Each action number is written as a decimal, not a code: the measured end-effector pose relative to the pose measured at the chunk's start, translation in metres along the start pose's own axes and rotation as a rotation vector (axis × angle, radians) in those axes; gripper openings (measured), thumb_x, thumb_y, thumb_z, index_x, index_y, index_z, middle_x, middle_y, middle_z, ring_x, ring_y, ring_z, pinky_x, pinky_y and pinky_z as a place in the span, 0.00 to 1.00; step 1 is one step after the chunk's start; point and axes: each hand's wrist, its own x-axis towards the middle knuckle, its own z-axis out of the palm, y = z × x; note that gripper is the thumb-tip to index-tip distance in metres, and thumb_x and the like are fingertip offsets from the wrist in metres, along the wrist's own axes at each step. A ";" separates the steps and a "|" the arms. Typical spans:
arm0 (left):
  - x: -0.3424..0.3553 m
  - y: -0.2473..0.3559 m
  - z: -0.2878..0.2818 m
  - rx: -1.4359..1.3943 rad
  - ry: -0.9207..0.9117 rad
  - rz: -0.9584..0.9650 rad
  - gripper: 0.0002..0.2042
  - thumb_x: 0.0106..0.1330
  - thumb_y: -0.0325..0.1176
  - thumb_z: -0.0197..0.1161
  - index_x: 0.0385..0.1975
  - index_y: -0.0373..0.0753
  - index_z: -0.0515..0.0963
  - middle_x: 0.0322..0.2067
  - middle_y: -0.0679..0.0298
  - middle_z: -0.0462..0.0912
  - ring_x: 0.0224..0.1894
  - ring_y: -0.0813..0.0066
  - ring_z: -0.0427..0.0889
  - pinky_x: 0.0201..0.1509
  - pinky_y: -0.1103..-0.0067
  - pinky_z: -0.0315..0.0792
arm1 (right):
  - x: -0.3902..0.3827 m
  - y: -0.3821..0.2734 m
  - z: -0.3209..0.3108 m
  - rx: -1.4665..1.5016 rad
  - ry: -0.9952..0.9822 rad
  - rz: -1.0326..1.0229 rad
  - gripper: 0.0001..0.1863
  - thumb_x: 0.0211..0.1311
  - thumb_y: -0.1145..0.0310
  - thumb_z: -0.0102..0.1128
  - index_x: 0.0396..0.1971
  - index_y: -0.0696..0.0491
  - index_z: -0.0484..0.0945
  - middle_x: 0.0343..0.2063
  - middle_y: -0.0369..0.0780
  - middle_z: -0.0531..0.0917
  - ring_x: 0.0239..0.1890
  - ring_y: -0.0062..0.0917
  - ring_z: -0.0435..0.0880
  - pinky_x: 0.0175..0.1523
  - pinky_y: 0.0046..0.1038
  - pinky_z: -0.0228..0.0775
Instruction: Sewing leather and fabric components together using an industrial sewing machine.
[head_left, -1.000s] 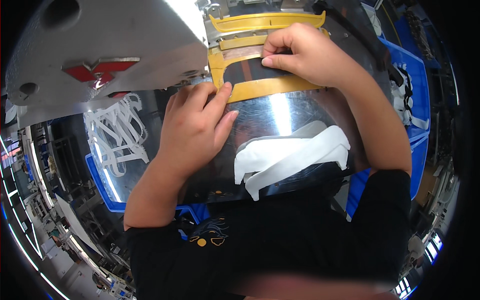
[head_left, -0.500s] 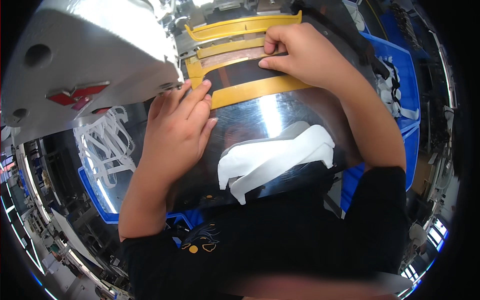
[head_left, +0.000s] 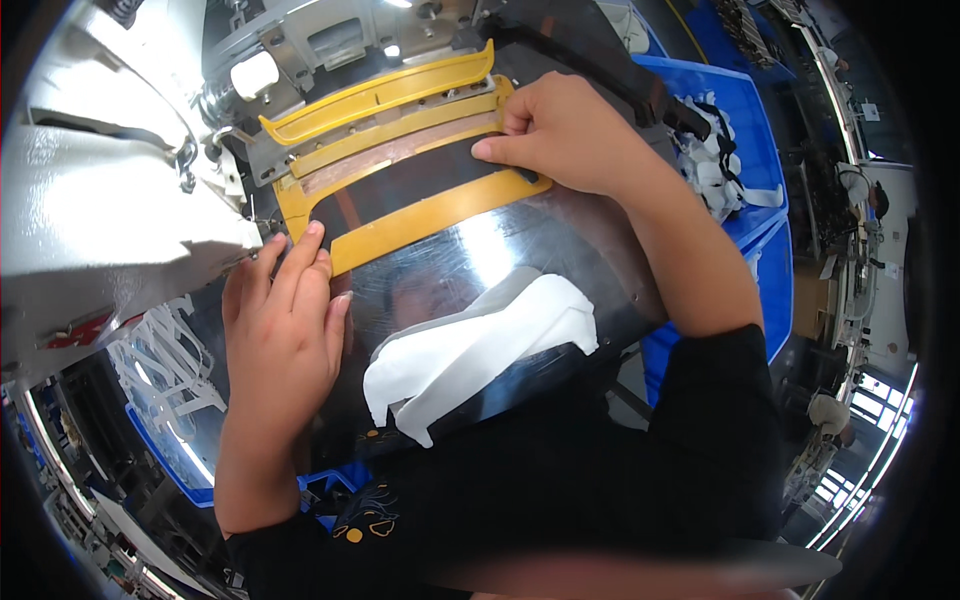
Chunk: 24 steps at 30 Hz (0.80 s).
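Observation:
A yellow jig frame (head_left: 420, 220) with a dark inner strip lies on the metal plate below a raised yellow bar (head_left: 378, 90). My left hand (head_left: 285, 330) lies with fingers extended on the jig's left end, beside the machine head. My right hand (head_left: 560, 140) pinches the jig's inner edge near its right end; the exact grip is partly hidden. White cut pieces (head_left: 480, 350) lie overlapped on the plate below the jig.
The white machine head (head_left: 110, 200) fills the upper left. Thin white offcuts (head_left: 165, 360) lie at left above a blue bin. Blue bins (head_left: 760, 130) at right hold white and black pieces. A dark bar (head_left: 630, 80) runs along the back right.
The view has turned, so the jig, pieces and hands sit further left and more of the back fixture shows. Both hands keep their places on the jig.

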 end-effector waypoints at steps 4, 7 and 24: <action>-0.001 0.002 -0.002 0.037 -0.032 -0.016 0.16 0.72 0.34 0.68 0.55 0.35 0.83 0.70 0.57 0.81 0.70 0.48 0.76 0.77 0.52 0.65 | -0.001 -0.004 -0.007 -0.036 -0.079 0.083 0.23 0.64 0.48 0.80 0.27 0.55 0.89 0.22 0.43 0.86 0.27 0.29 0.86 0.37 0.33 0.77; 0.001 0.004 -0.003 0.048 -0.040 -0.017 0.15 0.72 0.34 0.67 0.55 0.35 0.83 0.70 0.57 0.81 0.71 0.48 0.76 0.77 0.52 0.65 | -0.007 -0.002 -0.016 -0.099 -0.100 0.134 0.21 0.64 0.50 0.81 0.30 0.56 0.90 0.25 0.43 0.87 0.30 0.31 0.87 0.39 0.33 0.77; 0.001 -0.001 -0.007 0.053 -0.092 0.006 0.17 0.72 0.34 0.67 0.56 0.32 0.83 0.71 0.52 0.80 0.72 0.48 0.76 0.77 0.54 0.66 | -0.063 0.016 -0.018 -0.486 0.045 -0.541 0.11 0.68 0.68 0.72 0.47 0.54 0.93 0.53 0.37 0.93 0.46 0.33 0.94 0.51 0.31 0.86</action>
